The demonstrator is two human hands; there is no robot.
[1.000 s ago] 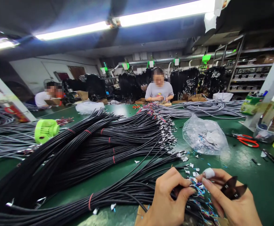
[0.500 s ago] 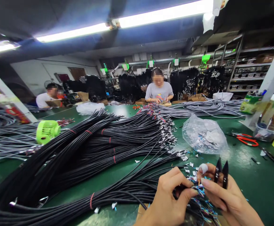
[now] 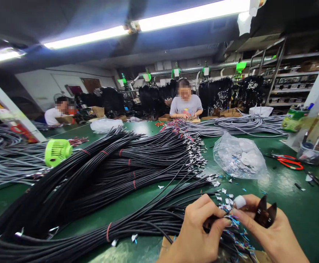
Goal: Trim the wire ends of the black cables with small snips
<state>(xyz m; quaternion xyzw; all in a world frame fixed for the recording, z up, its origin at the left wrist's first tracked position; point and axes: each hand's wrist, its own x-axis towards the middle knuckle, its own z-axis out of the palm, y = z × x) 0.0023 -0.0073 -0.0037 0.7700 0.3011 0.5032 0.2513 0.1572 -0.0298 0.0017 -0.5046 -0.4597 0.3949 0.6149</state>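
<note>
While fingers pinch close together | hands point(image 3: 216, 223) clamped on coloured wires point(image 3: 234, 223) | wires between them

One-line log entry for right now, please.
left hand: pinching cable end | right hand: fingertips at wires, black snips in palm | red-handled scissors: on table

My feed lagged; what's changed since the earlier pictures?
The black snips in the right hand swung from pointing rightward to upright, then dipped partway back. The left hand still pinches a cable end; the plastic bag and red-handled scissors stayed put.
</note>
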